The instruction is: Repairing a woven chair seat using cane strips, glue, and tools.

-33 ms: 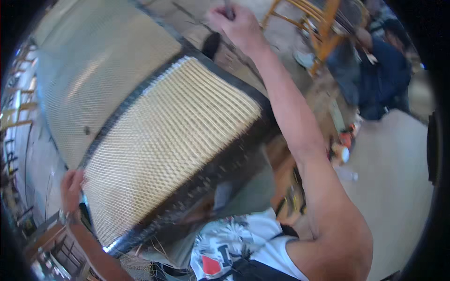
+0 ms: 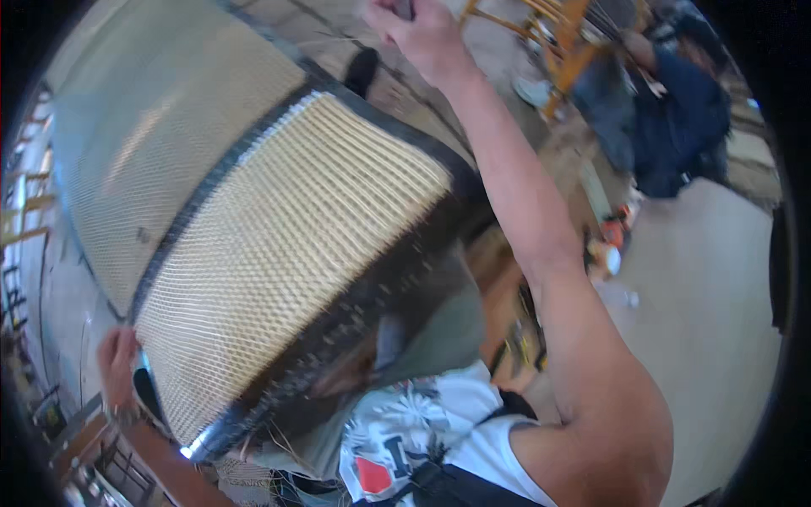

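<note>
A pale woven cane panel [image 2: 296,237] lies across my lap, set in a dark frame [image 2: 456,169] whose near side has loose or cut strand ends along it. Beyond it a second woven panel [image 2: 160,127] slopes away to the upper left. At the left corner of the near panel, my left hand [image 2: 117,359] has its fingers curled against the edge; whatever they pinch is hidden. My right hand [image 2: 422,38] is raised beyond the panel's far side, closed around a small dark grey object [image 2: 405,8], cut off by the picture's top.
A seated co-worker in dark clothing [image 2: 680,114] is at the upper right beside a yellowish wooden chair frame [image 2: 566,51]. A pale board [image 2: 701,279], a white cup [image 2: 606,260] and tools [image 2: 524,346] lie to my right. Chair frames [image 2: 29,211] stand along the left.
The view has shifted slightly, so the panels and surroundings sit a little farther left and higher. My right hand has risen toward the top edge. Both hands stay closed.
</note>
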Tool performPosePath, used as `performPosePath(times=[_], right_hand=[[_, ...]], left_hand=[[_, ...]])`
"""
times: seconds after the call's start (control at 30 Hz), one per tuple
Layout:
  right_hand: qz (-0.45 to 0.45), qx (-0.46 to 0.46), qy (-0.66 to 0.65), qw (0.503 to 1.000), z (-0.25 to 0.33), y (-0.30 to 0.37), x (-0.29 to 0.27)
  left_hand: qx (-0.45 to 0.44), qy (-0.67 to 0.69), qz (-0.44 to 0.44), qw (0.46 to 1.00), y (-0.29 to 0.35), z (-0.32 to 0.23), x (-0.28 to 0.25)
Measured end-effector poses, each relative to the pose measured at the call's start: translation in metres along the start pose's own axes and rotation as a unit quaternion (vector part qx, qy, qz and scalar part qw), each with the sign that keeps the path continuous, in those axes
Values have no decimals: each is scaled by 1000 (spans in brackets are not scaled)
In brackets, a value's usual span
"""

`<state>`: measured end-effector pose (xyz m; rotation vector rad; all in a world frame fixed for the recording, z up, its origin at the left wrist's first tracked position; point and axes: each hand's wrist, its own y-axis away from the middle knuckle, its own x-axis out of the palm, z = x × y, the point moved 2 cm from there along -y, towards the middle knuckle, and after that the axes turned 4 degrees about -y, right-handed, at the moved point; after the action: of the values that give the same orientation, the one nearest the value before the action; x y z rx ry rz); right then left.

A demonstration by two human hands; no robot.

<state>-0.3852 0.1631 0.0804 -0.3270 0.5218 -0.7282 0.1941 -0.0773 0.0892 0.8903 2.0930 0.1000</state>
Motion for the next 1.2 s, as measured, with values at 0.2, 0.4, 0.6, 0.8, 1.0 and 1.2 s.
performPosePath(times=[0.2,0.4,0.6,0.8,1.0,1.2], right_hand=[[1,225,-200,954,61,139,-98],[-43,462,111,879,-5,413,-169],[62,526,205,823,26,528,-123],[38,539,266,799,25,548,-120],[-73,527,266,804,44,517,-142],[-84,282,-139,946,152,325,-17]], left_hand=[[-133,141,-168,966,133,68,-21],[-56,231,-140,961,170,63,19],[31,16,0,999,179,-20,64],[69,4,-33,997,174,-77,79],[14,-53,-127,990,171,-39,72],[56,-21,-4,998,201,-99,147]])
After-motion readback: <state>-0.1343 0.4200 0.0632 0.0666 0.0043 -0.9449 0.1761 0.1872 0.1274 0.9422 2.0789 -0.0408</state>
